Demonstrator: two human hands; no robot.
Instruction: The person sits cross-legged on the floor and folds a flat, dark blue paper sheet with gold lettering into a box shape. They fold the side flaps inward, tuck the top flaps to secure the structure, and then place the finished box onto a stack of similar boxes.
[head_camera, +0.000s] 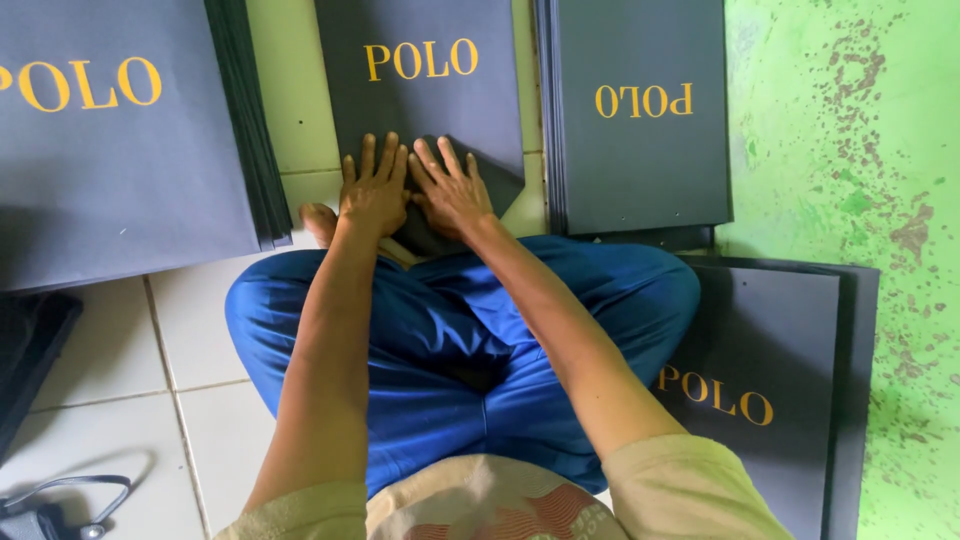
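A dark grey paper sheet (420, 110) with yellow lettering lies flat on the tiled floor in front of my crossed legs in blue trousers (450, 350). My left hand (372, 190) and my right hand (450, 190) lie side by side, palms down and fingers spread, pressing on the near end of that sheet. A fold or flap of the sheet shows at its lower right corner beside my right hand. Neither hand grips anything.
Stacks of the same dark grey sheets surround me: a thick stack (130, 130) at the far left, one (640, 110) at the far right, another (770, 390) by my right knee. White floor tiles (110, 400) lie left, a stained green wall (850, 150) right. A dark object (40, 510) sits at bottom left.
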